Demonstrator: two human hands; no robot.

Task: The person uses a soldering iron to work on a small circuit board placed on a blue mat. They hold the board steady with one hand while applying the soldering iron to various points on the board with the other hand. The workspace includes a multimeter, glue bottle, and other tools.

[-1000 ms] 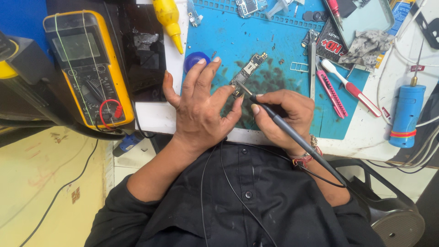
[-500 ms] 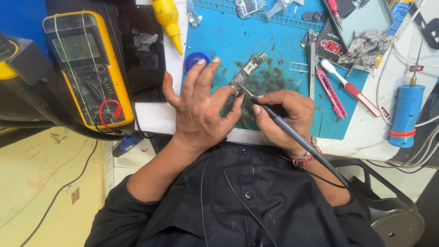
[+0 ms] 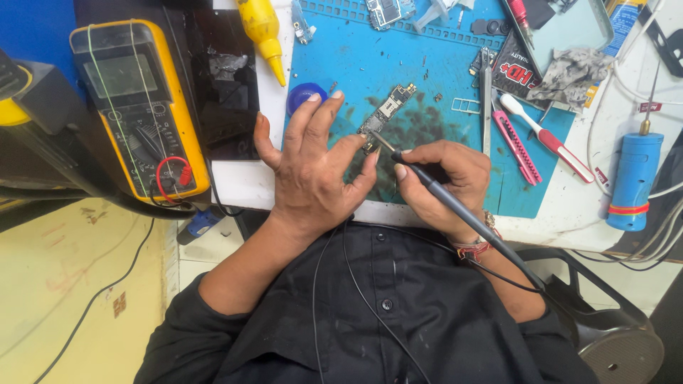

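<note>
Blue silicone covers the middle of the bench: a repair mat (image 3: pixel 427 78), scorched dark in the centre, and on that dark patch lies a narrow phone circuit board (image 3: pixel 385 114), set at a slant with its upper end pointing up and to the right. The person's left hand (image 3: pixel 313 167) is spread flat over the mat, fingers splayed wide, the index and middle fingertips pressing down beside the lower end of the board so that it stays pinned; nothing is gripped in that hand. The right hand (image 3: pixel 445 174) is curled tight around a black soldering iron (image 3: pixel 455 206), held like a pen, its metal tip touching the board's lower end just beside the left fingertips (whether it meets a pad or a component is too small to tell). The iron's cable trails back over a black shirt (image 3: pixel 398 313). To the left, off the mat, a yellow multimeter (image 3: pixel 135 107) lies face up beside a dark phone screen (image 3: pixel 220 85), and a yellow squeeze bottle (image 3: pixel 263 28) points its nozzle down toward a small blue round lid (image 3: pixel 304 94) by the left fingertips. Right of the board lie metal tweezers (image 3: pixel 486 96), a pink-handled tool (image 3: pixel 518 146), a white and red brush (image 3: pixel 548 139) and a crumpled grey cloth (image 3: pixel 569 71); a blue cylindrical tool (image 3: pixel 633 181) rests well apart on the white bench.
</note>
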